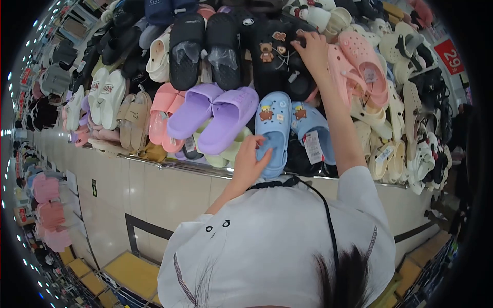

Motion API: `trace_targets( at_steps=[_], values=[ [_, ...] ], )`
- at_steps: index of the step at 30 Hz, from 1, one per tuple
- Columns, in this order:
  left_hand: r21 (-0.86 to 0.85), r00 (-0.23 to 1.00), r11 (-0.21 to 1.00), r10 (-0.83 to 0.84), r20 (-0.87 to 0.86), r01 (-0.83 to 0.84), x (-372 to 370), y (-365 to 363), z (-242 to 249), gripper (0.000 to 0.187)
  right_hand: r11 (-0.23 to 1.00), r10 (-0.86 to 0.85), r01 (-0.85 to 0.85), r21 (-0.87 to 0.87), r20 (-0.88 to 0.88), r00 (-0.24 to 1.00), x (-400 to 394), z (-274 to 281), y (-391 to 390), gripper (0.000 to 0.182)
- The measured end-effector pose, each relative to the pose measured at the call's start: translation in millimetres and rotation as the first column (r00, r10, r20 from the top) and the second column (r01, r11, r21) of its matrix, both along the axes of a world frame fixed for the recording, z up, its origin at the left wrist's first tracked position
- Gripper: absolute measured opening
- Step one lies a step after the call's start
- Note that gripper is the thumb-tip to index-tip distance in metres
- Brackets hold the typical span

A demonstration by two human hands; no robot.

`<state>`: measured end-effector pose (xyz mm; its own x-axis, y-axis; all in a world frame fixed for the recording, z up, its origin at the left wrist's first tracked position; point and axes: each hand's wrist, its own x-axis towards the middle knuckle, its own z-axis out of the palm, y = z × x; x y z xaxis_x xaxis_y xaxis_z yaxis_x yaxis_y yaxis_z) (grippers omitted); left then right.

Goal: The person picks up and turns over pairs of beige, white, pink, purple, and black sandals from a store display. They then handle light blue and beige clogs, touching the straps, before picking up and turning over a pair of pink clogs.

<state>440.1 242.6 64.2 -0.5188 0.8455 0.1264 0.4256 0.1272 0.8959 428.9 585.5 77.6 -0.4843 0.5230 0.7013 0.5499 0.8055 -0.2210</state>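
My left hand (250,161) is at the left edge of a light blue clog (273,133) with bear charms, thumb and fingers apart, the fingertips near its opening. Beside that clog lies its mate (309,126), from which a white tag (313,147) hangs. Farther up, my right hand (312,51) reaches onto black clogs (280,64) decorated with bear charms. Its fingers are bent down at the right black clog's charms; whether they grip anything is hidden. Purple slides (228,120) lie left of the blue pair, and pink clogs (365,61) are right of my right hand.
Black slides (222,51), white slippers (109,97) and cream clogs (382,159) crowd the rack. A metal rail (164,165) runs along its front edge. Pink clothes (49,210) are at the far left, and a red price sign (449,55) stands at the right.
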Motion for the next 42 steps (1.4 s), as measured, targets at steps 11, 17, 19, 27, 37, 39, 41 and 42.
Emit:
trace_targets(
  at_steps=[11,17,19,27,37,39,41,42],
  values=[
    [-0.07,0.936,0.997,-0.003,-0.352,-0.024,7,0,-19,0.045,0.775,0.246,-0.278,-0.568,-0.134,0.96,196,16,-143,0.024],
    [-0.152,0.969,0.985,0.047,-0.244,-0.086,-6,14,-24,0.05,0.763,-0.01,0.004,-0.646,-0.006,1.0,235,-22,-158,0.035],
    [-0.318,0.985,0.948,-0.019,-0.17,-0.037,-19,17,-36,0.048,0.736,-0.078,0.148,-0.661,0.135,0.988,230,-24,-152,0.037],
    [-0.393,0.958,0.919,-0.077,-0.275,-0.039,-25,27,-41,0.043,0.517,-0.07,0.352,-0.781,0.371,0.926,212,-20,-149,0.04],
    [-0.1,0.986,0.994,0.023,-0.168,-0.04,17,11,-12,0.046,0.437,-0.403,-0.189,-0.879,-0.379,0.833,239,-18,-234,0.039],
    [-0.078,0.982,0.996,0.036,-0.185,-0.052,17,12,-13,0.046,0.367,-0.495,-0.373,-0.852,-0.519,0.697,236,-31,-250,0.042],
    [-0.056,0.977,0.996,0.055,-0.204,-0.067,14,11,-16,0.048,0.357,-0.548,-0.362,-0.861,-0.507,0.666,224,-45,-270,0.043],
    [-0.072,0.97,0.995,0.05,-0.238,-0.069,12,10,-22,0.05,0.345,-0.594,-0.358,-0.868,-0.497,0.633,217,-52,-277,0.045]
  ],
)
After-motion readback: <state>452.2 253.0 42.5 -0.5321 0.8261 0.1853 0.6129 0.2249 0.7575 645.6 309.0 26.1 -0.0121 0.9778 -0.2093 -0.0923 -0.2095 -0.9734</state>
